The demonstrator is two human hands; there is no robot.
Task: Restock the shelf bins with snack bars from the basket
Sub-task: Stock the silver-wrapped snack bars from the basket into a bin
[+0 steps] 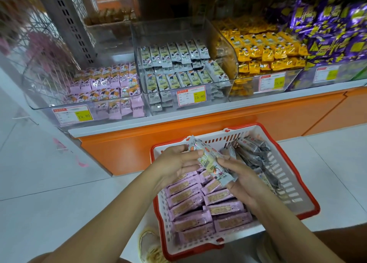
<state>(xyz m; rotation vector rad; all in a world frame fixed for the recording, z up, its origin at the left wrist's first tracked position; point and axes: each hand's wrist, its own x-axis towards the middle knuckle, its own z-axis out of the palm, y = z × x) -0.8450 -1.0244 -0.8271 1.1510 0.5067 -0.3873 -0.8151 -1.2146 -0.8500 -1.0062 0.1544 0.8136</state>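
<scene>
grey snack bars are being held just above the basket | left hand: fingers being curled round their upper end | right hand: fingers being clamped on their lower end | pink bars being kept inside basket

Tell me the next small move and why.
Probably lift the grey-white bars, held by the left hand and right hand over the basket, into the middle bin: their wrappers match the bars stacked there, and that bin looks to have room on top.
</scene>
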